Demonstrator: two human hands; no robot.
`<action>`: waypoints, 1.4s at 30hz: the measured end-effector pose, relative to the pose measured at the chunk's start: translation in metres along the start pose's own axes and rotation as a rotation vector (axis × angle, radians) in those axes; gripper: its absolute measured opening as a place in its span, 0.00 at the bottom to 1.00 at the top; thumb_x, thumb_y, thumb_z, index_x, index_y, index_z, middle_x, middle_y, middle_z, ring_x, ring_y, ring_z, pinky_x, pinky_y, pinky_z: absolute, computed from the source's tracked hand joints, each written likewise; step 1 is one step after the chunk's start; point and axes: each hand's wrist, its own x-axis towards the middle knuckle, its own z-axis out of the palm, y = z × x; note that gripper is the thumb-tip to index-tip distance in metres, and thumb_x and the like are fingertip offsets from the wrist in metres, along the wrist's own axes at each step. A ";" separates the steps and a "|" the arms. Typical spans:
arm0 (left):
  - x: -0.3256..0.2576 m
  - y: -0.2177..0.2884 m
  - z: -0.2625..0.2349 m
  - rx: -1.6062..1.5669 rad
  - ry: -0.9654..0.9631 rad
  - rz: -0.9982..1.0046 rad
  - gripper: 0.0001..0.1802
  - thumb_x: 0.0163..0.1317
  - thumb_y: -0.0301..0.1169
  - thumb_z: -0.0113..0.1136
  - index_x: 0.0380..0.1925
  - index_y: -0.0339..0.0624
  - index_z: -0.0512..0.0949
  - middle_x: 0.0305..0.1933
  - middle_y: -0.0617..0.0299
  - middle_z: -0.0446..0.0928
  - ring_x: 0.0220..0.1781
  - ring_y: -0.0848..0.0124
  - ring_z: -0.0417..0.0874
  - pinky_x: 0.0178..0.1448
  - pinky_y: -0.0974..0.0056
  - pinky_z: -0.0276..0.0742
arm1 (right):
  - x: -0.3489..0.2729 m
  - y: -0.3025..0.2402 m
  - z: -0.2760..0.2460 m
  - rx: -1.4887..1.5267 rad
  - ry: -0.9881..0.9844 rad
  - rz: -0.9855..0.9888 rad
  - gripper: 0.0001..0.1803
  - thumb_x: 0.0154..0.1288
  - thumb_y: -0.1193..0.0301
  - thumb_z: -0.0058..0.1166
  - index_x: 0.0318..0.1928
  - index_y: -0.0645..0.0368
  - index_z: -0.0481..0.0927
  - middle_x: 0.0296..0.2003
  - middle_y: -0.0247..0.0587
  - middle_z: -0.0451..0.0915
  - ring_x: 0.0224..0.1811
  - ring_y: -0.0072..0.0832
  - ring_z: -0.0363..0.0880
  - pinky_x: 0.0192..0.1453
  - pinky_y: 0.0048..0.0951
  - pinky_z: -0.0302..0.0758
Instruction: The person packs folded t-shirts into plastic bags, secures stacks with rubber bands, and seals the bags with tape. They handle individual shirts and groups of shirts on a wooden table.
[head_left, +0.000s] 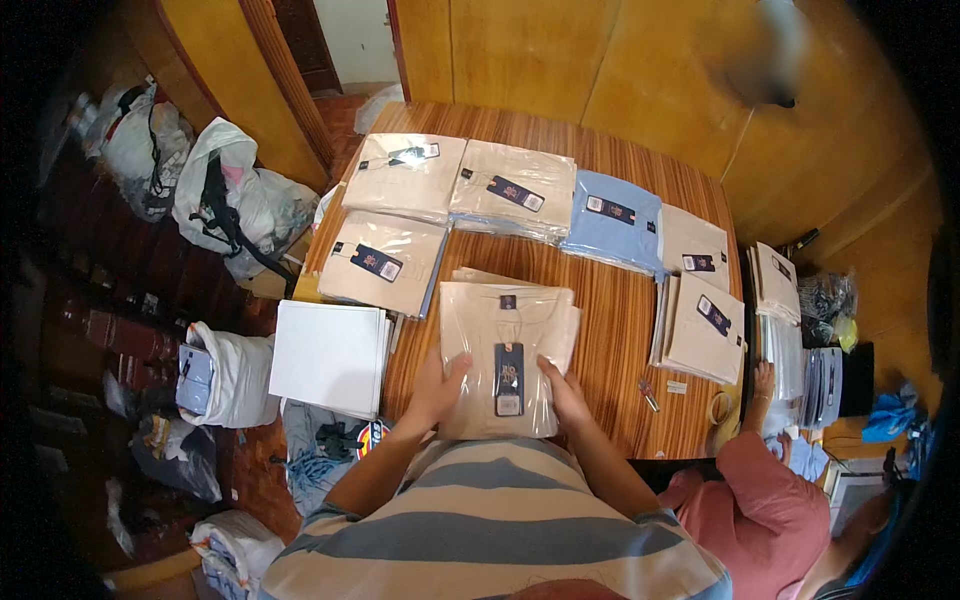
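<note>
Blue-and-cream striped shirt (490, 535) foremost, left hand (440, 388) and right hand (566, 395) pinch opposite sides of a folded beige garment in clear plastic (512, 333), apparently keeping it flat.

The shirt (470, 505) has broad crosswise stripes (480, 536) of cream and muted blue, and its short sleeves (322, 520) leave both forearms (375, 472) bare.

Table (610, 370): five beige-topped bagged-garment stacks (400, 195), one blue-topped stack (605, 235), one tape roll (720, 408). Wearer's hands (437, 390): two; one beige-topped pile (508, 328) between them. White sheet stack (330, 345): one.
</note>
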 end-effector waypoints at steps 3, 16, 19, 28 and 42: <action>-0.002 0.014 -0.005 -0.227 -0.058 0.069 0.35 0.70 0.33 0.68 0.70 0.35 0.64 0.65 0.55 0.75 0.68 0.64 0.76 0.72 0.56 0.72 | 0.003 0.019 -0.019 -0.037 -0.112 -0.396 0.44 0.66 0.63 0.72 0.72 0.71 0.63 0.60 0.51 0.80 0.59 0.35 0.81 0.64 0.38 0.78; -0.030 -0.015 0.018 0.005 -0.520 0.067 0.63 0.44 0.39 0.89 0.77 0.39 0.59 0.77 0.54 0.66 0.77 0.60 0.68 0.82 0.53 0.62 | -0.016 0.087 -0.113 -0.363 -0.280 -0.949 0.49 0.55 0.64 0.78 0.72 0.67 0.64 0.67 0.52 0.76 0.67 0.43 0.77 0.73 0.44 0.73; -0.033 -0.013 0.020 -0.185 -0.522 0.123 0.56 0.42 0.39 0.90 0.72 0.41 0.69 0.72 0.53 0.75 0.74 0.59 0.75 0.80 0.52 0.67 | -0.009 0.094 -0.120 -0.076 -0.370 -0.733 0.59 0.50 0.61 0.84 0.76 0.63 0.58 0.70 0.52 0.72 0.70 0.43 0.74 0.73 0.46 0.74; -0.030 -0.013 0.016 -0.215 -0.578 0.067 0.64 0.38 0.39 0.92 0.76 0.40 0.63 0.74 0.55 0.70 0.75 0.61 0.71 0.79 0.53 0.67 | 0.014 0.079 -0.155 -0.490 -0.618 -0.544 0.58 0.53 0.63 0.83 0.78 0.60 0.58 0.74 0.50 0.68 0.73 0.43 0.72 0.75 0.47 0.73; 0.027 -0.013 0.069 -0.023 -0.135 -0.103 0.35 0.69 0.54 0.66 0.63 0.35 0.77 0.53 0.48 0.85 0.57 0.61 0.86 0.62 0.57 0.80 | -0.008 0.002 -0.073 -0.376 0.051 -0.682 0.28 0.66 0.57 0.72 0.51 0.72 0.84 0.44 0.48 0.88 0.48 0.32 0.86 0.55 0.36 0.82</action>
